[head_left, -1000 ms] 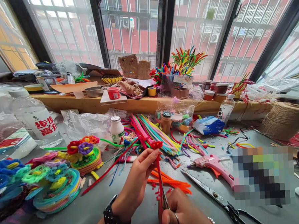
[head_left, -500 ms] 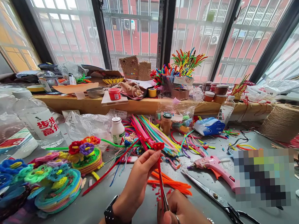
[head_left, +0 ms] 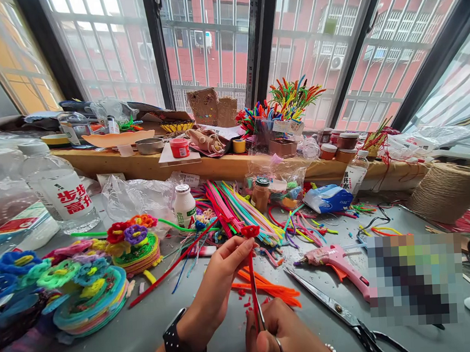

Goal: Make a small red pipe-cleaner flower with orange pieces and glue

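Between the thumb and fingers of my left hand (head_left: 219,279) is a red pipe cleaner (head_left: 251,269), its top curled into a small red flower shape (head_left: 250,231). The straight part hangs down toward my right hand (head_left: 284,331), which is closed round the handles of a small pair of scissors (head_left: 259,312). Their blades point up and lie along the red strand; whether they are cutting I cannot tell. Small red clippings (head_left: 247,304) and several orange pipe cleaners (head_left: 270,286) lie behind the hands.
Large scissors (head_left: 338,307) and a pink glue gun (head_left: 340,262) lie to the right. Pipe-cleaner flowers on coiled bases (head_left: 90,304) stand left. Farther back are loose pipe cleaners (head_left: 236,205), a white bottle (head_left: 184,206), a brown jar (head_left: 260,195) and a twine spool (head_left: 444,191).
The view has shifted slightly. Both hands keep almost the same pose, with the red pipe cleaner and the small scissors still held.
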A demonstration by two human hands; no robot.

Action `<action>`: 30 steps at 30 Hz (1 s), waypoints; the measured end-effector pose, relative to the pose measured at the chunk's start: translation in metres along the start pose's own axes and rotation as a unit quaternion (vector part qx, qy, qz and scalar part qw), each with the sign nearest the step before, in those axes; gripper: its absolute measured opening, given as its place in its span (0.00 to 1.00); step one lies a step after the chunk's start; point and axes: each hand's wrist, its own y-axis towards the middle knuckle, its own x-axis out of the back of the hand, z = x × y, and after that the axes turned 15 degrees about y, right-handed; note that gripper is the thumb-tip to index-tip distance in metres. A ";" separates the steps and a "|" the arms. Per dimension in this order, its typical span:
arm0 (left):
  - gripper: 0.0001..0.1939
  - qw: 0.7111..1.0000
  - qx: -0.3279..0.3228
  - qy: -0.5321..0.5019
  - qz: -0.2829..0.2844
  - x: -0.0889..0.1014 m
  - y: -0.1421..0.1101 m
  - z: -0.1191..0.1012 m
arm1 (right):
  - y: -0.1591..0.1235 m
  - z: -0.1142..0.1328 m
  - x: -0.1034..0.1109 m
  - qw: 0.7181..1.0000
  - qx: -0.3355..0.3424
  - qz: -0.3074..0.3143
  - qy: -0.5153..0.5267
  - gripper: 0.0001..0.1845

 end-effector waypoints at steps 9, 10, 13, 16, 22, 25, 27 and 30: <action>0.08 1.000 -0.011 -0.015 0.004 0.006 0.006 0.007 | 0.006 0.003 0.002 0.996 0.014 -0.039 -0.076 0.38; 0.08 1.000 -0.009 -0.018 0.001 0.006 0.006 0.007 | 0.006 0.002 0.002 0.996 0.011 -0.038 -0.077 0.38; 0.08 1.000 -0.003 -0.023 -0.005 0.005 0.005 0.005 | 0.005 0.003 0.002 0.997 0.008 -0.033 -0.073 0.38; 0.08 1.000 -0.003 -0.016 -0.003 0.003 0.003 0.004 | 0.003 0.005 0.000 0.999 0.001 -0.019 -0.032 0.38; 0.10 0.999 -0.007 0.028 0.016 0.001 0.001 0.004 | 0.002 0.009 -0.001 1.000 -0.002 0.001 -0.022 0.39; 0.11 0.999 -0.011 0.049 0.006 0.000 -0.002 0.004 | 0.002 0.007 0.001 0.999 0.020 0.007 -0.029 0.39; 0.11 0.998 -0.013 0.059 0.004 0.000 -0.002 0.003 | 0.002 0.005 0.001 0.999 0.040 0.009 -0.028 0.38; 0.11 0.998 -0.020 0.059 0.006 0.001 0.001 0.004 | 0.003 0.003 0.001 0.998 0.051 -0.002 -0.034 0.37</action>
